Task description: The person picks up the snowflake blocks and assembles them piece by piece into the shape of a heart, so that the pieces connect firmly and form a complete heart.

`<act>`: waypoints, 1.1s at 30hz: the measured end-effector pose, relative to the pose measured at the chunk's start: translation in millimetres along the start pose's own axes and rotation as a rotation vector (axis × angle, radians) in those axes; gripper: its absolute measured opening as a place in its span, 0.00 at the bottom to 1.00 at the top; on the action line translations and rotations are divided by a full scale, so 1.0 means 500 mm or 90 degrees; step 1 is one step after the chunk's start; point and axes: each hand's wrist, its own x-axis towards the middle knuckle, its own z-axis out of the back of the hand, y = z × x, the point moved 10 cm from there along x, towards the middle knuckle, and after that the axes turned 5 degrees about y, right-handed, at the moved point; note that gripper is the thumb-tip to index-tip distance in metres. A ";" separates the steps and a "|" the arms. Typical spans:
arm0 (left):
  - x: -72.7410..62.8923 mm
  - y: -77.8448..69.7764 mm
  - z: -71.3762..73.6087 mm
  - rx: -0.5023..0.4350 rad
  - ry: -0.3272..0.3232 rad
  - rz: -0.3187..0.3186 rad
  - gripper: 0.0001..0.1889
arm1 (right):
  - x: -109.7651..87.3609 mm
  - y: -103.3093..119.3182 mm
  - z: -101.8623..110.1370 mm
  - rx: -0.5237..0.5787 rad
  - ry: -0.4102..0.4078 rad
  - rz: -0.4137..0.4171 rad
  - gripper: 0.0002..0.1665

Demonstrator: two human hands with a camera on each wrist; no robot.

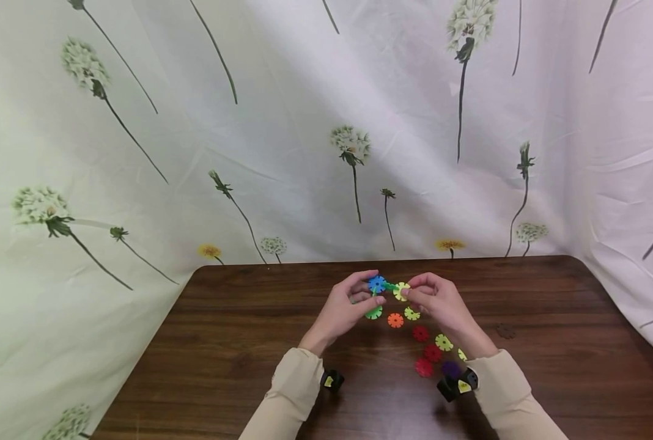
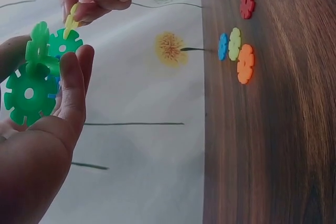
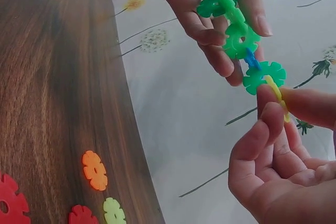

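My left hand (image 1: pixel 337 308) holds a chain of interlocking notched plastic discs above the far part of the table. Several green discs (image 2: pixel 18 106) and a blue disc (image 1: pixel 376 284) are joined in it, slotted at angles to each other. Between thumb and index finger, my right hand (image 1: pixel 444 305) pinches a yellow disc (image 3: pixel 278 97). Its edge meets the green disc (image 3: pixel 252 81) at the chain's end, beyond the blue one. In the left wrist view, the left fingers hide part of the blue disc.
Loose discs lie on the dark wooden table (image 1: pixel 238 342) below the hands: an orange disc (image 1: pixel 395 320), yellow discs (image 1: pixel 444 342), several red discs (image 1: pixel 433 352) and a purple disc (image 1: pixel 450 369). A brown disc (image 1: pixel 505 330) lies farther right. Behind the table hangs a flower-print cloth (image 1: pixel 304 201).
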 end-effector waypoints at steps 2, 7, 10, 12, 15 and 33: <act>-0.001 0.002 0.002 -0.002 -0.003 0.003 0.30 | 0.001 0.000 -0.001 -0.003 0.003 0.001 0.23; -0.003 0.004 0.008 -0.004 -0.014 0.004 0.29 | 0.003 -0.003 0.006 0.001 -0.005 -0.004 0.22; -0.005 0.003 0.011 -0.005 -0.018 0.001 0.29 | 0.005 -0.005 0.017 0.008 -0.013 -0.004 0.23; -0.007 0.002 0.014 -0.006 -0.021 -0.003 0.29 | 0.006 -0.003 0.028 -0.001 -0.016 0.002 0.25; -0.009 0.002 0.018 -0.004 -0.024 -0.004 0.29 | 0.006 -0.001 0.051 -0.025 -0.030 0.012 0.28; -0.016 0.016 0.030 -0.013 -0.044 0.017 0.28 | 0.051 -0.106 0.072 -0.253 -0.011 0.004 0.18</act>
